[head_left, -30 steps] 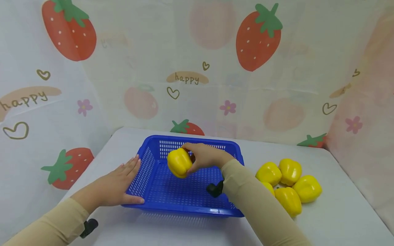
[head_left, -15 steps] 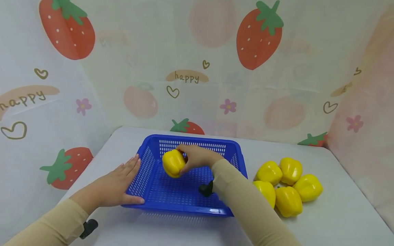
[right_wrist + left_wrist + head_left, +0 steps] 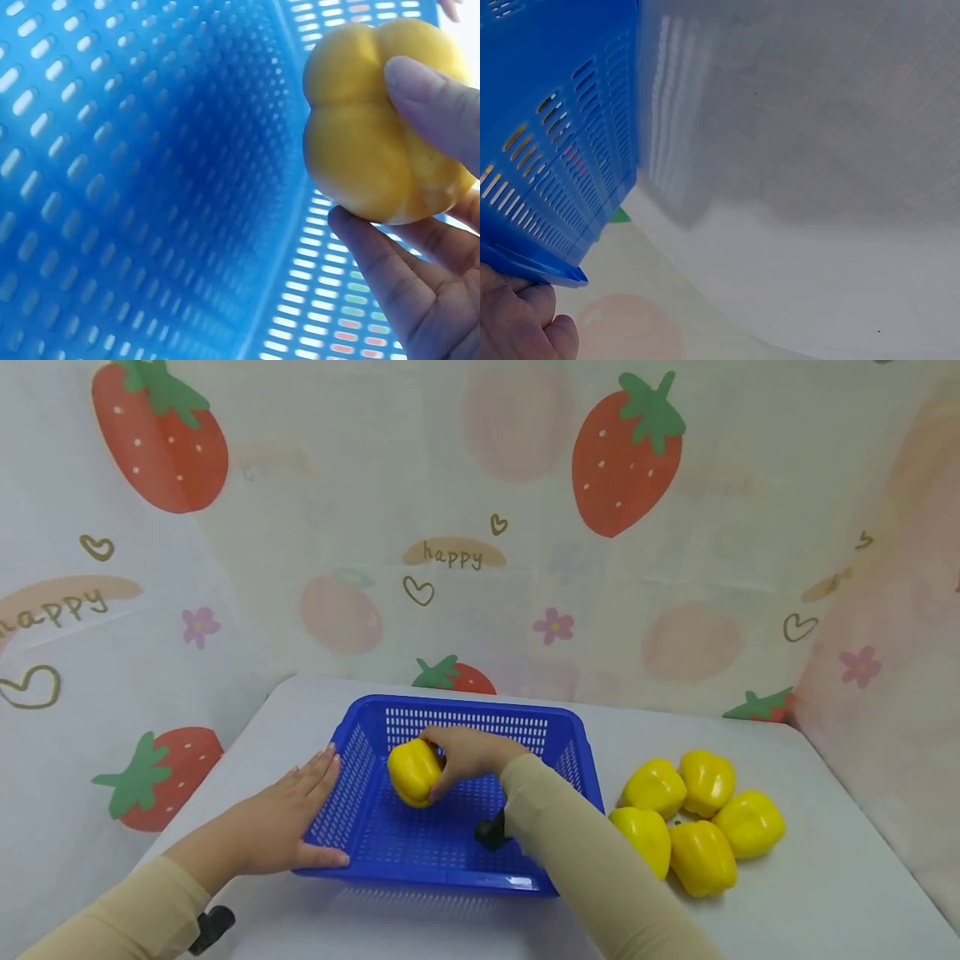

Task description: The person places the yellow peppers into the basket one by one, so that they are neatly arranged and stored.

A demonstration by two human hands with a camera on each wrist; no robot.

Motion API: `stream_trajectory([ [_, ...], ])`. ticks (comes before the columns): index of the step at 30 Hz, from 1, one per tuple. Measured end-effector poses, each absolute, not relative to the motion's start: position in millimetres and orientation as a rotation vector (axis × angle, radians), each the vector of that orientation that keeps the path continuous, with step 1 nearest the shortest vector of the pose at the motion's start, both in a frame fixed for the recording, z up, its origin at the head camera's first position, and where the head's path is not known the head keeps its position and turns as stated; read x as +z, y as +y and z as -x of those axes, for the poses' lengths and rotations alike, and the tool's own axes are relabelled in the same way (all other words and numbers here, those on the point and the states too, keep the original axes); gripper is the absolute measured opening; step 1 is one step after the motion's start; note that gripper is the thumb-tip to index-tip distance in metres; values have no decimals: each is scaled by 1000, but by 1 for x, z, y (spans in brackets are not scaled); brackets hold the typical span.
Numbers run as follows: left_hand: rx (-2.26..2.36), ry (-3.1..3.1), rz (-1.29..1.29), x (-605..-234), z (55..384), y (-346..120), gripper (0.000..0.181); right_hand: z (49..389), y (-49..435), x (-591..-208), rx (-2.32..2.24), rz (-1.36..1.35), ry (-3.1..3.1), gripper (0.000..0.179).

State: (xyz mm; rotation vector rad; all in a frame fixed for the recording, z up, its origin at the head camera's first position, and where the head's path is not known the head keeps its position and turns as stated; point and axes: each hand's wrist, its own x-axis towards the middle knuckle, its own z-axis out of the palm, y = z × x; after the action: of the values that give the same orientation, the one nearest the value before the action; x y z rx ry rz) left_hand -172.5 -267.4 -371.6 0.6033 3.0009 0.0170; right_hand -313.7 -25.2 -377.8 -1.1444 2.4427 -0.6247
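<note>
A yellow bell pepper [image 3: 412, 772] is held inside the blue perforated basket [image 3: 408, 847], toward its left half. My right hand [image 3: 472, 753] grips it from the right. In the right wrist view the thumb lies on the lobed bell pepper [image 3: 356, 150], with fingertips [image 3: 349, 221] under it and the basket's slotted floor [image 3: 112, 195] beside. My left hand [image 3: 281, 818] rests on the basket's left rim, fingers straight and thumb along the front corner. The left wrist view shows the basket's outer wall [image 3: 555, 150] and some of the left fingers [image 3: 540, 304] at its rim.
On the white table [image 3: 817, 893], right of the basket, several more yellow bell peppers [image 3: 703, 858] lie in a cluster, close to the right forearm. A printed strawberry cloth [image 3: 630, 618] hangs behind and along both sides.
My right hand has carried the bell pepper a little left and lower into the basket. The forearm moved with it, uncovering more of the nearest pepper in the cluster. The left hand stays on the rim.
</note>
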Motion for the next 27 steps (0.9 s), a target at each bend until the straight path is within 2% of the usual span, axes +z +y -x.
stream_trajectory([
  [11,30,3025,-604,-374,172,-269,114,316,-36,-385,-550,1052,2458,62],
  [21,29,3016,-610,-374,174,-268,114,317,-35,-395,-548,933,2456,74],
  [27,30,3000,-604,-374,174,-267,114,321,-30,-399,-607,896,2414,75],
])
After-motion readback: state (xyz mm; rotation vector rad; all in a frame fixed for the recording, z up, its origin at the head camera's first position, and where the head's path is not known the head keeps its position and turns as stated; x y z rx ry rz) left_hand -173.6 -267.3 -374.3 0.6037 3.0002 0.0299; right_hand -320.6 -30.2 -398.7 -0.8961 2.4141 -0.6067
